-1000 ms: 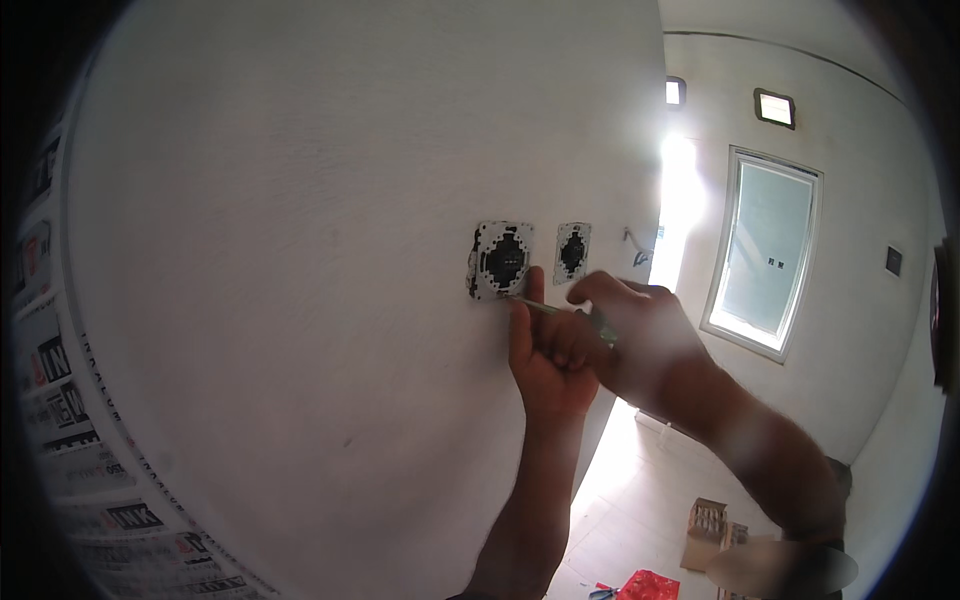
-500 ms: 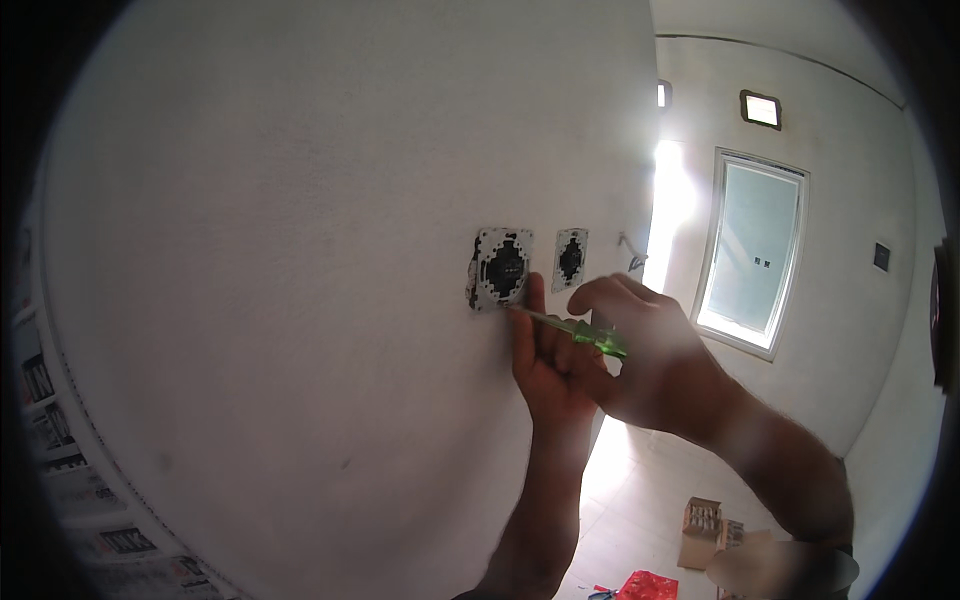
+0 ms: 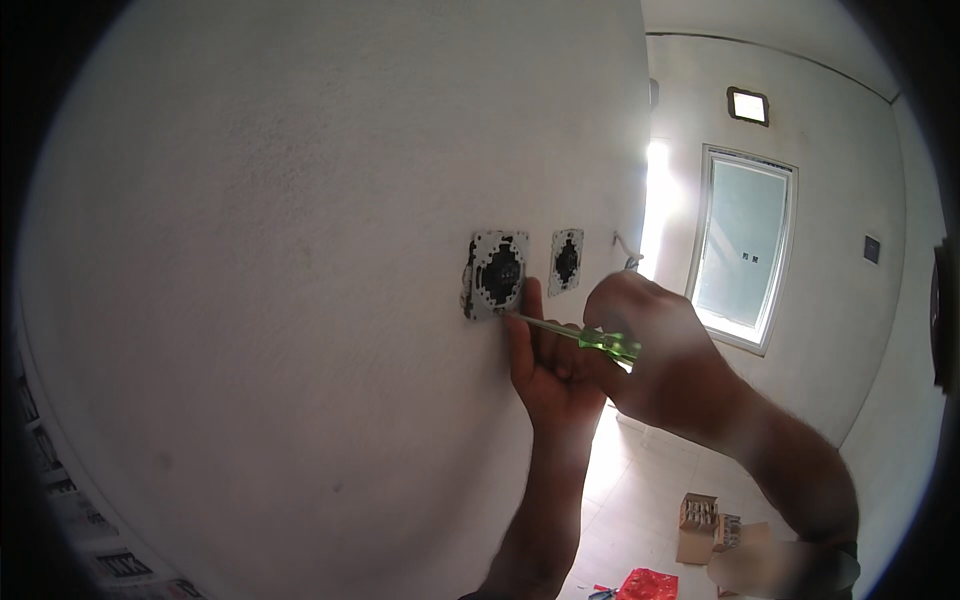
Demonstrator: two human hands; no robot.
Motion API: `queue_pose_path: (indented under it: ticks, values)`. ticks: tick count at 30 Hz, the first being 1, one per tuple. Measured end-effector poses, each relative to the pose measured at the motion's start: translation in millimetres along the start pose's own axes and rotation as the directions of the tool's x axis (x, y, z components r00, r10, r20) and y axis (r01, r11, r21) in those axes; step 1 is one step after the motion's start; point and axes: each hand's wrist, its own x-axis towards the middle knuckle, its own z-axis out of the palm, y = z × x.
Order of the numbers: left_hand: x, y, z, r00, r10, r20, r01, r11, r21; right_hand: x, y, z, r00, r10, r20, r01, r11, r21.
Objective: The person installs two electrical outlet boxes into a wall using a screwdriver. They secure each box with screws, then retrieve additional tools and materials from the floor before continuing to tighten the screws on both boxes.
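A socket insert [image 3: 497,275], dark in the middle with a pale metal frame, is set in the white wall. The tip of a screwdriver [image 3: 607,345] with a clear green handle meets the frame's lower edge, where the screw is too small to make out. My right hand [image 3: 665,345] is closed round the back of the handle. My left hand [image 3: 555,370] is just below and right of the insert, its index finger up beside the frame. Its thumb and curled fingers are about the screwdriver's shaft near the tip, steadying it.
Right of the insert is a second socket insert [image 3: 566,262], then wires [image 3: 627,250] poking from the wall near its bright edge. Beyond stands a white-framed glazed panel [image 3: 745,250]. An open cardboard box [image 3: 697,545] and a red plastic bag [image 3: 648,584] lie on the tiled floor.
My right hand's raised fingers have come down and curled round the screwdriver handle, which shows slightly farther right. My left hand keeps its place by the insert. The whole view has shifted slightly.
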Motion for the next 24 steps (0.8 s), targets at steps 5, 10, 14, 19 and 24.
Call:
queue_pose_path:
  ticks: [5,10,14,19,24]
  values:
    - [-4.0,-4.8,6.1,0.993,0.008,-0.120,-0.011,1.000,-0.023,-18.1,10.9,6.6,0.977,-0.211,0.019,0.208,0.941,-0.267]
    - [-1.9,-9.2,15.7,0.967,0.068,-0.245,-0.068,0.998,0.010,-12.9,8.5,10.1,0.997,0.043,0.057,-0.050,0.992,0.120]
    - [-1.8,-4.9,-1.1,0.998,0.024,-0.057,-0.024,1.000,0.000,-9.5,2.3,1.8,0.982,-0.189,0.025,0.189,0.949,-0.254]
    - [-3.5,-8.5,10.9,0.982,0.017,-0.190,-0.027,0.998,-0.049,-12.8,15.9,5.9,0.983,0.007,0.186,0.004,0.998,-0.061]
    - [0.1,-9.2,9.1,0.966,0.088,-0.242,-0.077,0.996,0.055,-0.5,-10.4,-1.2,0.955,0.229,0.187,-0.259,0.953,0.156]
